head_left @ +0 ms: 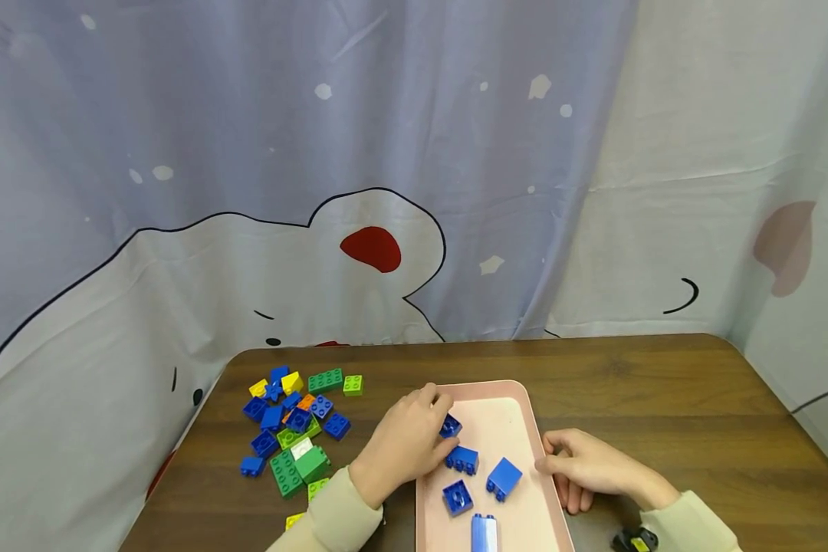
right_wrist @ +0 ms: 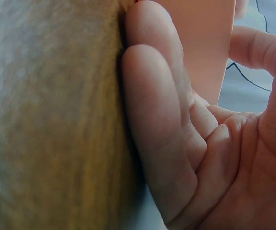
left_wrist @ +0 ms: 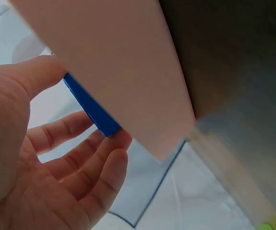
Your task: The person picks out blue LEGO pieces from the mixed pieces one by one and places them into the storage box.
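Observation:
Over the left rim of a pink tray (head_left: 493, 422), my left hand (head_left: 410, 437) pinches a blue toy brick (head_left: 450, 425) between thumb and fingertips. The left wrist view shows that brick (left_wrist: 87, 105) partly hidden by the tray's side wall. More blue bricks lie in the tray: a studded one (head_left: 461, 459) by my left thumb, a smooth-topped one (head_left: 504, 479), one (head_left: 458, 498) showing its hollow side and a lighter one (head_left: 484, 533) at the bottom edge. My right hand (head_left: 586, 469) holds the tray's right rim, thumb on the edge and other fingers curled against the table.
On the left of the brown wooden table (head_left: 628, 383) lies a loose pile of blue, green, yellow, orange and white bricks, including a dark green brick (head_left: 287, 473) and a lime brick (head_left: 353, 385). A patterned curtain (head_left: 414, 153) hangs behind the table.

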`<state>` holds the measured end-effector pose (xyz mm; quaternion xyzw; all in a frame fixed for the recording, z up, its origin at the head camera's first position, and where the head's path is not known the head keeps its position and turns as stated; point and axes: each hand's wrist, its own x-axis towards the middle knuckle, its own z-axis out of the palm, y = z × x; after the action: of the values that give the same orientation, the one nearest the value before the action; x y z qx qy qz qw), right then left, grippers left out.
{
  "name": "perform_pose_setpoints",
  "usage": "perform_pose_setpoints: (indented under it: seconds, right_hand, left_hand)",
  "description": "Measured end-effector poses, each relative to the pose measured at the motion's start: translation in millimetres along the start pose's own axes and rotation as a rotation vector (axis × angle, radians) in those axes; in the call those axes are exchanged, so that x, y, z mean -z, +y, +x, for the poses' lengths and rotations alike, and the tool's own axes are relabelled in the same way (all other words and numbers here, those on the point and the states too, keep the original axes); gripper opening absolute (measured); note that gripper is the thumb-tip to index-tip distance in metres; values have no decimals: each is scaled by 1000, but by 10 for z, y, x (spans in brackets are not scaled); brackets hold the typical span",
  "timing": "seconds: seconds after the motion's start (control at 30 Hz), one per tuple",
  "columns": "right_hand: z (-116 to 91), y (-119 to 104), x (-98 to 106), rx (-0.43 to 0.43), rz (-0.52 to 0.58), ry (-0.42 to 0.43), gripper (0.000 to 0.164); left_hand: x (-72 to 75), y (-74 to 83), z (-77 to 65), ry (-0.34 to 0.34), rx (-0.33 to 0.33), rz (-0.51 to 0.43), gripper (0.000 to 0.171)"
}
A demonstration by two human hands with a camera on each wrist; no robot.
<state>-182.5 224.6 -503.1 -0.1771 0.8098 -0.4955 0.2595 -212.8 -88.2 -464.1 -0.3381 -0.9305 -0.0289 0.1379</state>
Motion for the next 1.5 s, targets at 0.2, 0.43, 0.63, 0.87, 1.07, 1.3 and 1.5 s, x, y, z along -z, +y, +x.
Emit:
perform_pose_setpoints:
  seconds: [0.2,0.43,0.63,0.87,1.07,1.3,1.5]
  right_hand:
    - [9,-4,-1,-2,8,0,32]
    - [9,-10,-11,-3,6,6,31]
    - [7,-8,-9,-12,-2,12,32]
    - [-2,-11,-11,-9,1,10,30]
    - [2,-4,-12,-4,0,9,31]
    - [10,16,-19,2,-2,11,31]
    - [10,32,-17,3,-8,21,30]
  left_hand:
    - [-37,133,52,-18,-57,25,48]
    - [-44,231,73,-19,-95,57,43]
    - [-47,286,73,-5,-126,92,42]
    - [-26,356,87,-25,-138,79,45]
    - [-32,380,60,-96,-104,96,62]
    - [-19,293,-50,-181,-48,85,81]
    - [43,125,-150,-162,20,54,82]
